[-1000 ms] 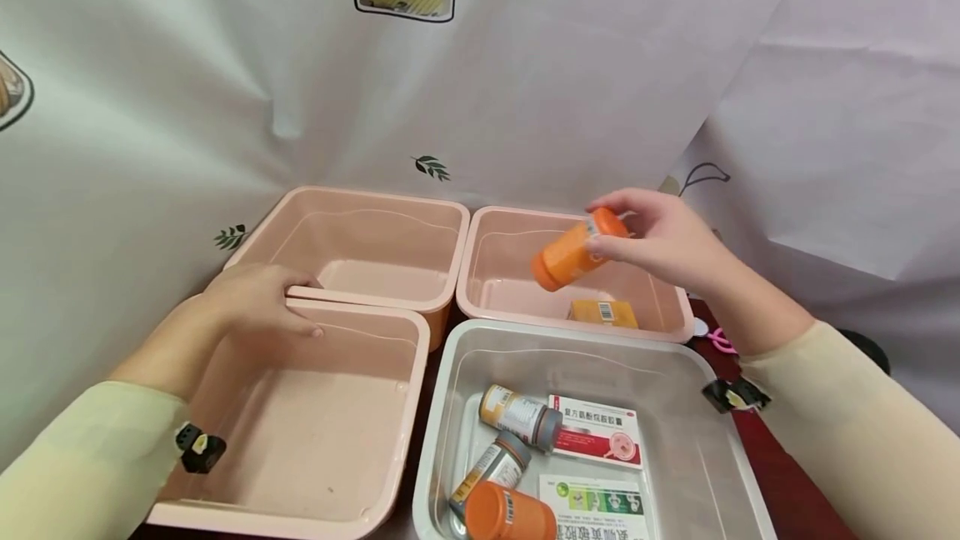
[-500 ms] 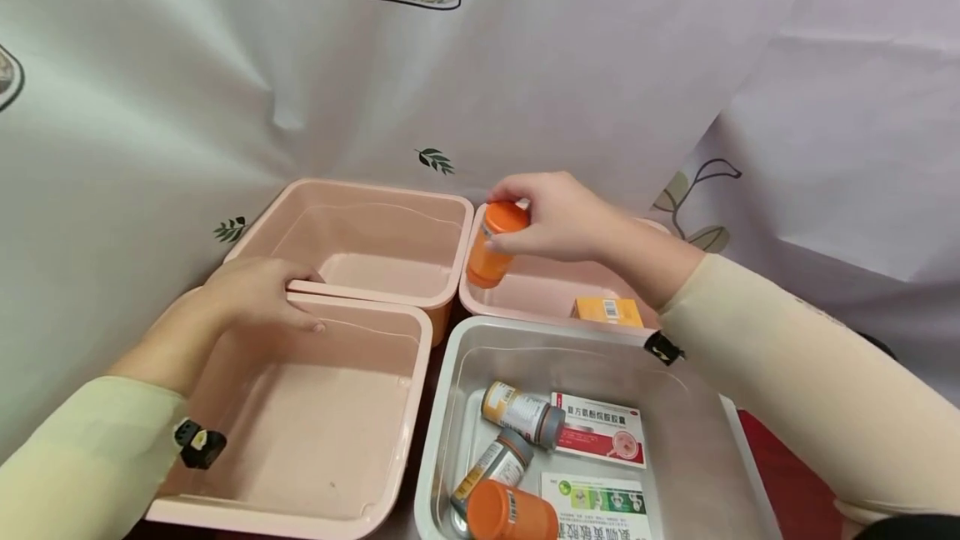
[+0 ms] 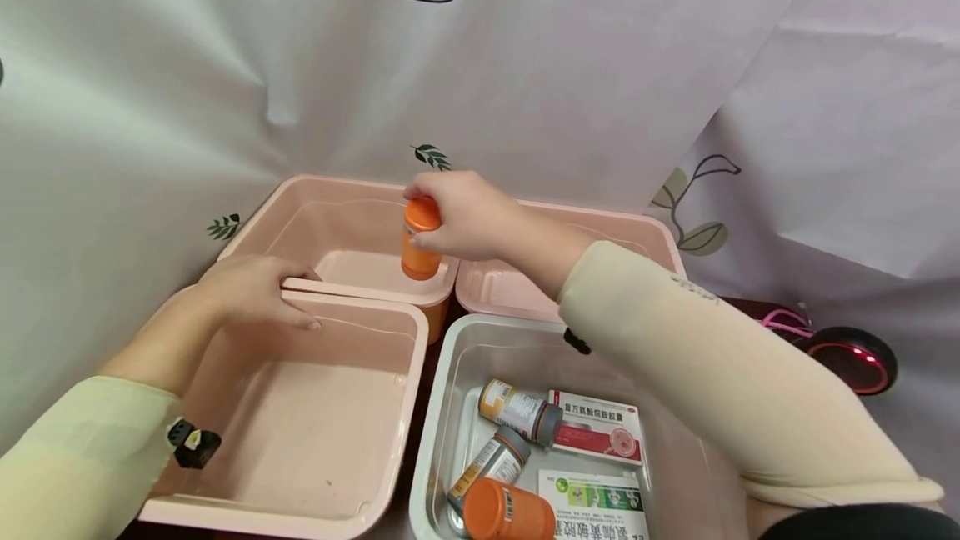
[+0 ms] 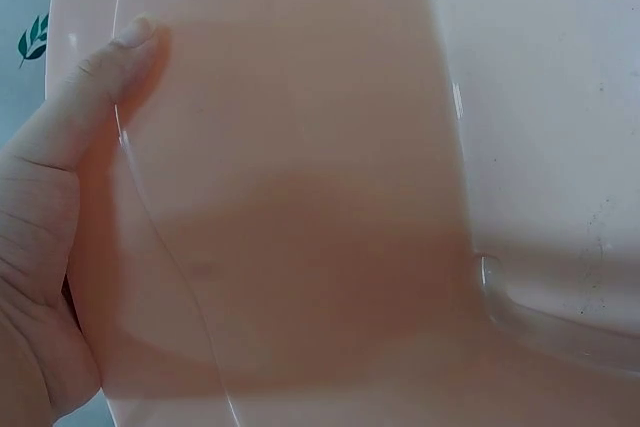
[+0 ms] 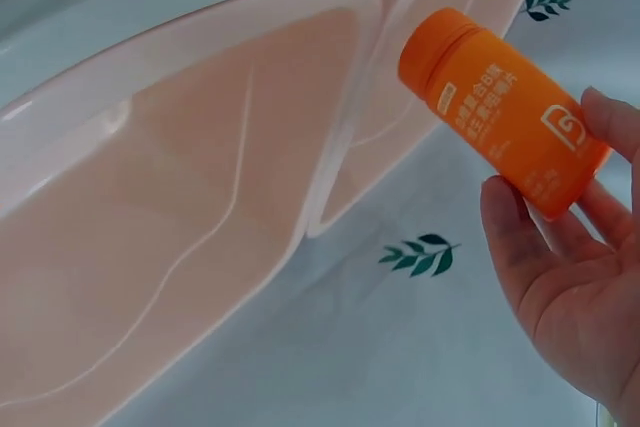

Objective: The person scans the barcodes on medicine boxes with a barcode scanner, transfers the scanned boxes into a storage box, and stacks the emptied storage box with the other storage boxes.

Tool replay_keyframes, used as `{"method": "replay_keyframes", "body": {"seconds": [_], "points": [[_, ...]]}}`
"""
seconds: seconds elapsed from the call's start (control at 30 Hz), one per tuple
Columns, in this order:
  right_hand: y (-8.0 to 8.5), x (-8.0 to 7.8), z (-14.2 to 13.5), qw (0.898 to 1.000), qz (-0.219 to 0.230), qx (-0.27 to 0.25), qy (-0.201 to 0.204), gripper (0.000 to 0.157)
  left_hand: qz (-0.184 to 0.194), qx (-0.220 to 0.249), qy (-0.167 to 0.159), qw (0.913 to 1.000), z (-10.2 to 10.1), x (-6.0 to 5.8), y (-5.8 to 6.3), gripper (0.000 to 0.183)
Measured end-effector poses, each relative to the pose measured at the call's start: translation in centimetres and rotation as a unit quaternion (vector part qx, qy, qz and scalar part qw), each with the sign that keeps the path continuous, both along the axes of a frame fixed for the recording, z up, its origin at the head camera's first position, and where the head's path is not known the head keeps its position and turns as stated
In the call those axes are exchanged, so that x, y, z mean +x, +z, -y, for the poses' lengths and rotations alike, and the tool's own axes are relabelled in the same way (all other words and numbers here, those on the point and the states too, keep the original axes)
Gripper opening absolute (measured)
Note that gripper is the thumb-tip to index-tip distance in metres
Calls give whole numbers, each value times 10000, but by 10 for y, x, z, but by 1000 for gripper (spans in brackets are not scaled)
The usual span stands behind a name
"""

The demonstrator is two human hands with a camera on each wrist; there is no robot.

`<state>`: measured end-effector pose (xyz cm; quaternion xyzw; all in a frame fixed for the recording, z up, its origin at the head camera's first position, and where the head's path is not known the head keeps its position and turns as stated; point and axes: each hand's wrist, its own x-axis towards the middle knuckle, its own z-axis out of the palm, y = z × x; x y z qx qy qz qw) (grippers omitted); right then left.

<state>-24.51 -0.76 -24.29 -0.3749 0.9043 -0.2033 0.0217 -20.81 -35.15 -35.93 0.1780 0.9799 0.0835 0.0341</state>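
**Right hand (image 3: 472, 215) holds orange cylindrical plastic bottle (image 3: 420, 257) aloft**

The right hand pinches the bottle between thumb and fingers, near upright, at the 3 o'clock end of the far-left pink rectangular plastic bin (image 3: 337, 223). The left hand (image 3: 251, 288) grips where two rims meet, its thumb inside the near-left pink rectangular plastic bin (image 3: 300, 432); most of its other fingers are hidden.

Taking the corner where the bins meet as the dial's centre, the far-left bin sits at 10 o'clock, the near-left at 8, the far-right pink rectangular plastic bin (image 3: 630, 236) at 2, partly behind the right arm, and the grey rectangular plastic bin (image 3: 517, 348) at 4.

Inside the grey one lie two grey-capped yellow-and-white bottles (image 3: 513, 407), a second orange plastic bottle (image 3: 517, 513) at their 6 o'clock, a white-and-red flat carton (image 3: 600, 432) and a white-and-green flat carton (image 3: 592, 507). At 12 o'clock hangs a pale sheet with leaf prints (image 3: 540, 65).
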Motion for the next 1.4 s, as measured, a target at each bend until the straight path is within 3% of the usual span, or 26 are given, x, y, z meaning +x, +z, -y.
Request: {"method": "replay_keyframes", "body": {"seconds": [0.17, 0.4, 0.57, 0.7, 0.83, 1.03, 1.23, 1.3, 1.4], "points": [[-3, 0, 9, 9999, -13, 115, -4, 52, -16, -5, -88, 10000, -2, -1, 0, 66], [-16, 7, -7, 9970, 35, 772, -29, 70, -17, 84, -163, 9998, -8, -5, -3, 64], [-31, 17, -27, 9966, -8, 823, 40, 58, 8, 150, -171, 9997, -8, -6, -4, 64], [-45, 27, -43, 9961, -565, 632, 258, 43, 52, 192, -159, 9997, -5, -5, -4, 66], [-64, 43, -58, 9905, -1169, 310, 661, 32, 59, 193, -167, 9997, -3, -4, -3, 67], [-90, 84, -73, 9872, -1434, 248, 659, 31, 61, 109, -144, 9998, 1, -4, 1, 69], [-105, 114, -87, 9683, -2318, 279, 886, 14, 108, 113, -204, 9997, 2, -4, -1, 69], [-107, 121, -92, 9740, -2081, 348, 820, 15, 103, 105, -196, 9997, 2, -5, -2, 70], [-114, 130, -97, 9907, -1142, 496, 550, 23, 68, 106, -229, 9997, 1, -5, -3, 71]]}}
